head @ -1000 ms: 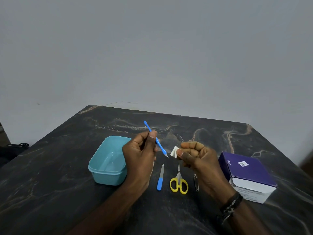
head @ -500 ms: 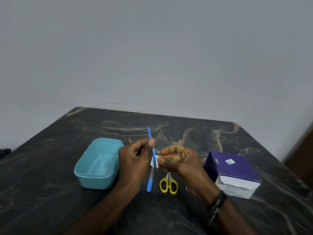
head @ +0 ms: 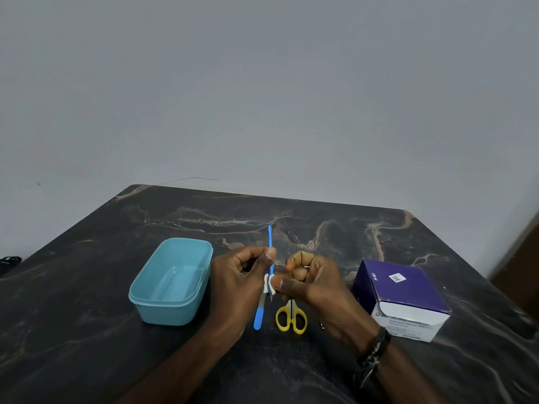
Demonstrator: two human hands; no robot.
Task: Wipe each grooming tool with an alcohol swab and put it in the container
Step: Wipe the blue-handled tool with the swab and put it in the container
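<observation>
The blue cuticle stick [head: 270, 243] stands nearly upright at the centre of the frame, pinched between the thumb and fingers of the left hand [head: 243, 282]. Far left of it, in the lower left, the teal container [head: 163, 301] sits open on the dark marbled table [head: 87, 330]. Below the hands lie a blue-handled nail file [head: 258, 317] and yellow-handled scissors [head: 291, 318], side by side. The right hand [head: 313, 284] pinches a white alcohol swab [head: 267, 284] around the stick's lower end, touching the left hand. A purple swab box [head: 404, 298] rests at lower right.
</observation>
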